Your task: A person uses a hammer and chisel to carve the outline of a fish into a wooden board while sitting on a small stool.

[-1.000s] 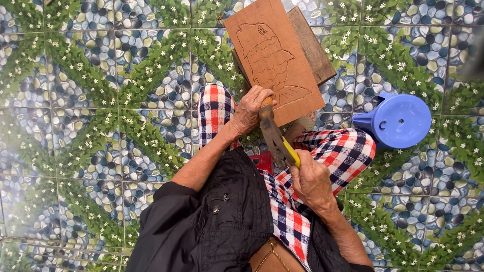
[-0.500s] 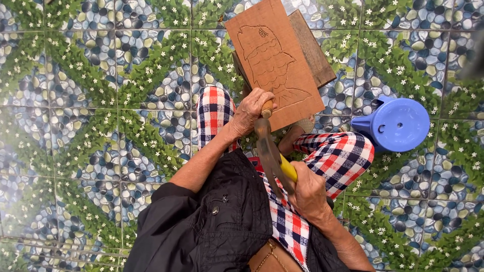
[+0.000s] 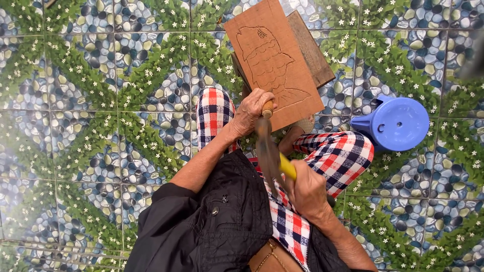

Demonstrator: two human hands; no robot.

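A brown wooden board (image 3: pixel 275 60) with an outlined fish carving leans tilted against a darker wooden block (image 3: pixel 312 50) in front of my knees. My left hand (image 3: pixel 252 108) is shut on a wooden-handled chisel (image 3: pixel 267 107), whose tip rests at the board's lower edge. My right hand (image 3: pixel 307 191) grips a yellow-handled hammer (image 3: pixel 275 153), its blurred head just below the chisel handle. I sit with legs in red, white and blue checked trousers (image 3: pixel 338 156) and wear a black jacket (image 3: pixel 217 221).
A blue plastic stool (image 3: pixel 396 123) stands on the floor at my right, next to my right knee. The floor is tiled with a pebble, leaf and white flower pattern (image 3: pixel 101 126). A brown bag (image 3: pixel 272 257) sits at my waist.
The hammer has swung up toward the chisel handle; its head is now blurred and close under my left hand. The board and my left hand stay in place.
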